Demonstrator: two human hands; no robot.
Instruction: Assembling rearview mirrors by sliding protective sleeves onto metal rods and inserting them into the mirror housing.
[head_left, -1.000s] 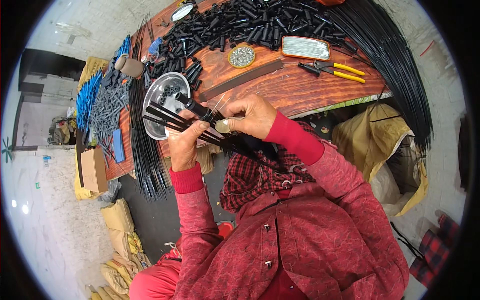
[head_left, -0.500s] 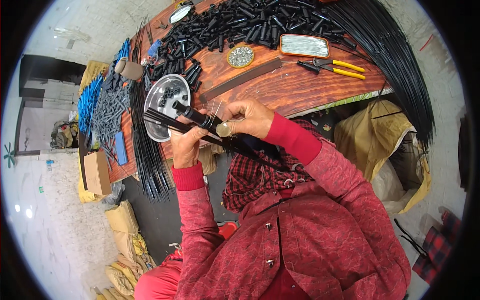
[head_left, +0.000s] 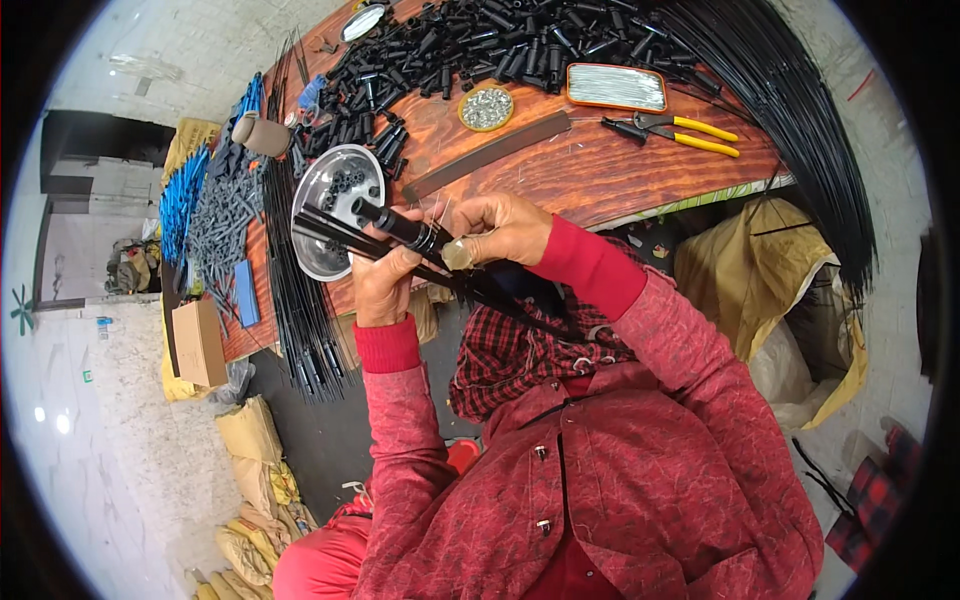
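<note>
My left hand point(head_left: 383, 280) is closed around a black tubular part point(head_left: 398, 226) and a bundle of thin black rods point(head_left: 335, 232). The tube points up and to the left, and the rods run down toward my lap. My right hand point(head_left: 505, 235) is pinched at the tube's lower end. A round, flat, yellowish piece point(head_left: 458, 254) sits at its thumb. Thin pale wires stick up between the two hands. Whatever the right fingertips grip is too small and hidden to make out.
Behind the hands stands a clear bowl point(head_left: 322, 262) with small black rings. Farther back are a dish of metal bits point(head_left: 487, 108), a tray of silver wires point(head_left: 616, 88), yellow-handled pliers point(head_left: 705, 137), a dark bar point(head_left: 490, 155) and heaped black tubes point(head_left: 480, 45). Long rods point(head_left: 815, 150) hang off the right.
The whole view has shifted slightly. Both hands keep the same grip on the tube and rods, with only small finger movements at most.
</note>
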